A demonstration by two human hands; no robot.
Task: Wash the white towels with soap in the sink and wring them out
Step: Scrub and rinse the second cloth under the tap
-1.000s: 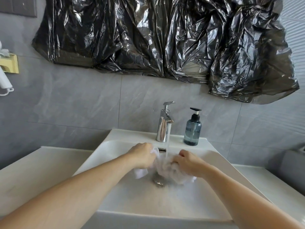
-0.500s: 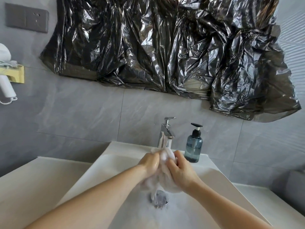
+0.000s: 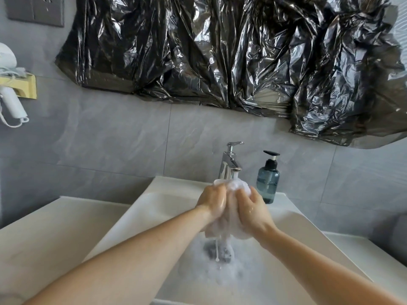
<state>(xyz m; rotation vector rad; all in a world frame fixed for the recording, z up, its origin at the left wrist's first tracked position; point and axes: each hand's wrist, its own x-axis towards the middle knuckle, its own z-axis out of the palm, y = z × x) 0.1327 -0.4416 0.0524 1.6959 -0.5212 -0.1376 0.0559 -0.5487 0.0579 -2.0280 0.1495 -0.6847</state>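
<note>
Your left hand (image 3: 212,200) and right hand (image 3: 251,209) are pressed together, clamped around the sudsy white towel (image 3: 231,219), held above the sink (image 3: 154,208) drain, just under the faucet (image 3: 230,164); the bundle runs vertically between your palms, dripping.

Both forearms reach fwd & converge at centre. Left hand (image 3: 212,200) & right hand (image 3: 251,209) raised, wet, knuckles up, fingers curled w/ tight grip, thumbs side by side, squeezing the same bundle between them.
</note>
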